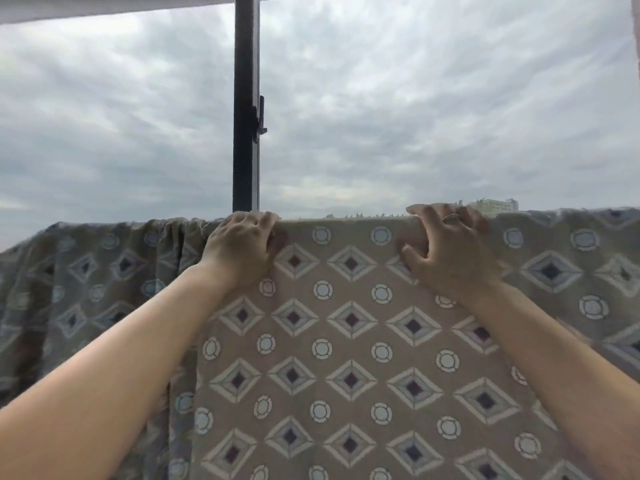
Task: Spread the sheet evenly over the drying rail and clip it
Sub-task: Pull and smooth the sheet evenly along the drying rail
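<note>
A beige sheet (349,323) printed with diamonds and circles hangs over the drying rail, which it hides completely along its top fold. My left hand (242,247) grips the top fold left of centre, fingers curled over the far side. My right hand (446,251), with a ring on one finger, holds the fold further right, fingers hooked over the top and thumb on the near face. Between my hands the cloth lies flat. Left of my left hand it is bunched into vertical folds (173,244). No clip is visible.
A dark vertical window post (246,109) with a latch rises behind the sheet just above my left hand. Beyond is cloudy sky and a distant building (493,205). A pale ceiling edge (104,8) runs along the top left.
</note>
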